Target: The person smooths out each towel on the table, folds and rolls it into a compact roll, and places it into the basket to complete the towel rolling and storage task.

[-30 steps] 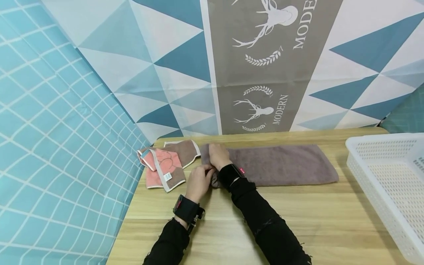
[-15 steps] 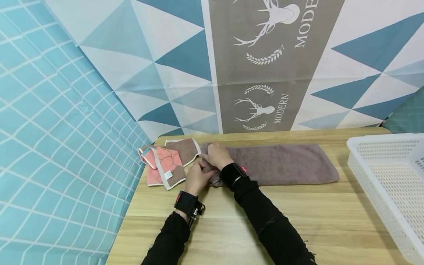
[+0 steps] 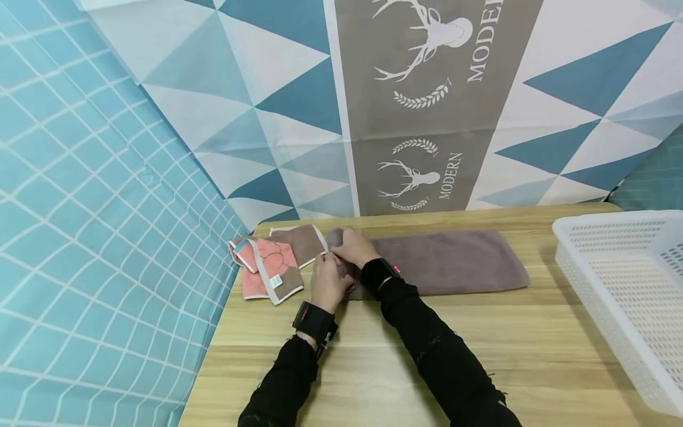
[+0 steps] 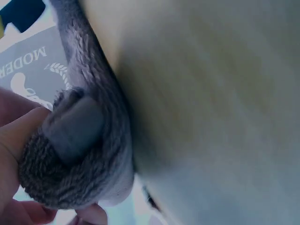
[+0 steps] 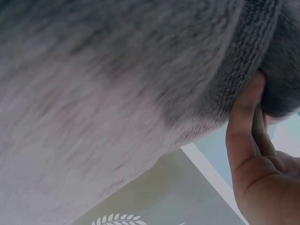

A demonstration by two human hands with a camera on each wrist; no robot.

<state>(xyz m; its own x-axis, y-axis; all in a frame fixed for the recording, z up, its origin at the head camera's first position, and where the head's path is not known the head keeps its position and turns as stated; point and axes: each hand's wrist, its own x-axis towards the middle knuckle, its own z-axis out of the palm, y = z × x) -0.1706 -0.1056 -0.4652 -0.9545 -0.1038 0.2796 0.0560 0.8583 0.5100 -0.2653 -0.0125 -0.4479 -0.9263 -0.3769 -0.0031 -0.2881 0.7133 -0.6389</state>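
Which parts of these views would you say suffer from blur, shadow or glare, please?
Head view: mostly clear, with a pale sheen low on the wooden table and a soft shadow along the left side of the white basket; left wrist view: bluish cast, wooden table blurred, though the towel shows its pile; right wrist view: the towel darkens toward the top.

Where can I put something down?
Bare wood lies between the gray towel, right sleeve and white basket, and left of the left sleeve. Crowded where the left hand and right hand hold the towel's end, near the pink cloth.
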